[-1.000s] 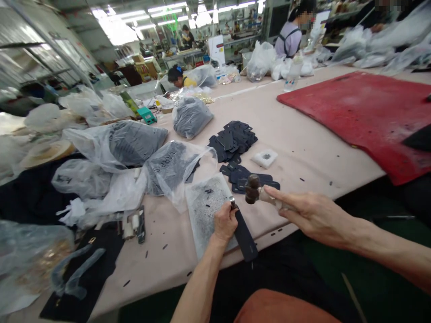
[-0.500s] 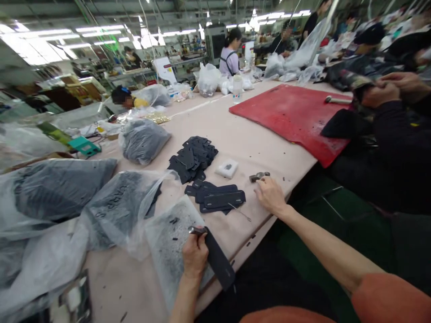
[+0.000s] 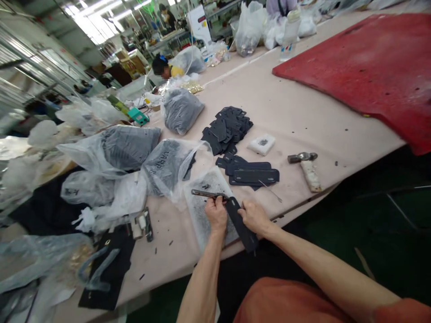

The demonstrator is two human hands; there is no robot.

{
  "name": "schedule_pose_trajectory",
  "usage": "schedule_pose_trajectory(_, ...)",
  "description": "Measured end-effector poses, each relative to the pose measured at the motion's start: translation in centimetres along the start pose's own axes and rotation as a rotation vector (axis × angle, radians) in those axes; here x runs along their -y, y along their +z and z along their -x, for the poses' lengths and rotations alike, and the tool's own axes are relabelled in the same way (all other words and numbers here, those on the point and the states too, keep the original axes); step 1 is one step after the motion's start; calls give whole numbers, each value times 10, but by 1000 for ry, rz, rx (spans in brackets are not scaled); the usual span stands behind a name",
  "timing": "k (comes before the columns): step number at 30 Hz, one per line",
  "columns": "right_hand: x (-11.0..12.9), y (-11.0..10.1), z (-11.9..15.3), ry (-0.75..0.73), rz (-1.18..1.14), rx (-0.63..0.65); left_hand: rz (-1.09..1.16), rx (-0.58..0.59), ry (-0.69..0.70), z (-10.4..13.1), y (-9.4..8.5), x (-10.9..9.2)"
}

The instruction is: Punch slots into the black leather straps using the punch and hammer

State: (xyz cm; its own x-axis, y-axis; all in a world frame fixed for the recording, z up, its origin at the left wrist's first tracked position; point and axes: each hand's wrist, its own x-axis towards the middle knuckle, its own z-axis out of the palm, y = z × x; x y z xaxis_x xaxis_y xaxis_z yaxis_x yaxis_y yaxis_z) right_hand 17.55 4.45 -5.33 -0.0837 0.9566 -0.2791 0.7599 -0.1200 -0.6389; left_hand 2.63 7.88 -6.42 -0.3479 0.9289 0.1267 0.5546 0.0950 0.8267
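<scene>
My left hand (image 3: pixel 216 214) is closed round a metal punch tool (image 3: pixel 205 193), which lies nearly level and points left over a worn white board (image 3: pixel 195 215). My right hand (image 3: pixel 255 217) is closed on the edge of a dark strip (image 3: pixel 241 224) that has a small slot near its upper end. The strip slants from the board past the table's front edge. To the right, a hammer (image 3: pixel 310 174) rests on the table. Several dark strips (image 3: pixel 256 175) are stacked above my hands, with a thin pointed tool (image 3: pixel 270 190) beside them.
A heap of dark pieces (image 3: pixel 225 129) and a small white packet (image 3: pixel 261 144) lie further back. Plastic bags (image 3: pixel 166 168) crowd the left side. A red sheet (image 3: pixel 367 67) covers the back right. A person in yellow (image 3: pixel 177 71) is at the far side.
My right hand has left the hammer and come to the dark strip. The punch in my left hand has tipped over to lie flatter. The view has turned left.
</scene>
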Motion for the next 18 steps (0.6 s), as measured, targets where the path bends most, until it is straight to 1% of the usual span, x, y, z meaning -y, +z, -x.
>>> schedule_pose_trajectory(2, -1, -3, -1, 9, -14, 5, 43, -43, -40, -3, -6, -1)
schedule_pose_trajectory(4, -1, -2, -3, 17, -33, -3, 46, -37, -31, -1, -15, -1)
schedule_pose_trajectory(6, 0, -1, -12, 12, -36, -21, 62, 1, -21, 7, -25, -1)
schedule_pose_trajectory(9, 9, -1, -41, -15, -19, -54, 108, 83, 18, 23, -35, -2)
schedule_pose_trajectory(12, 25, -6, -81, -19, -7, -77, 138, 168, 95, 34, -36, -5)
schedule_pose_trajectory(14, 34, -11, -101, -38, -9, -85, 142, 213, 126, 35, -33, -6)
schedule_pose_trajectory(16, 37, -15, -109, -76, -14, -90, 125, 234, 128, 32, -29, -5)
schedule_pose_trajectory(18, 32, -17, -103, -109, -20, -96, 103, 226, 101, 27, -26, -3)
